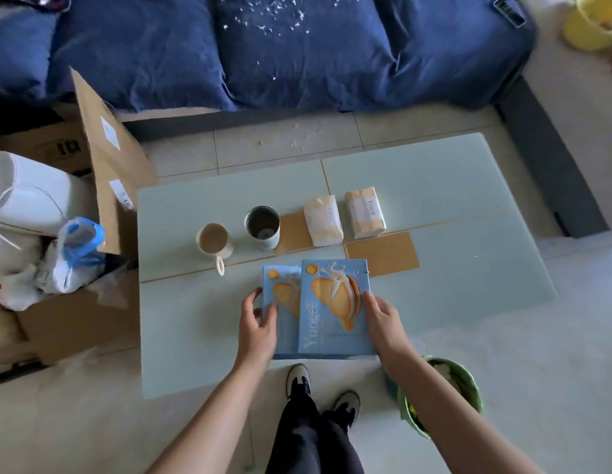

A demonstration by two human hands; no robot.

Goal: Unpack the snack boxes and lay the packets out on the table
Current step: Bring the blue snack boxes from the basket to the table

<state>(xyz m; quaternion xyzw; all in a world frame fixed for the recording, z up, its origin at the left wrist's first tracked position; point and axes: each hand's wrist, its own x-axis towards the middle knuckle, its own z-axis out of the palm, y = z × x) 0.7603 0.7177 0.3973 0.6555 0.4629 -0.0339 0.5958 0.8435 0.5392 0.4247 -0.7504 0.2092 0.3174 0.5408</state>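
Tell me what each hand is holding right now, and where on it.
The left hand grips the lower snack box at its left edge. The right hand rests on the right edge of the upper snack box; a firm grip can't be confirmed.

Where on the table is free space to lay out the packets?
Bare table: the wide right part beyond the tissue packs, and the left front corner below the mug. Crowded: the middle row of mug, steel cup and tissue packs, and the front centre, where left hand and right hand hold two snack boxes.
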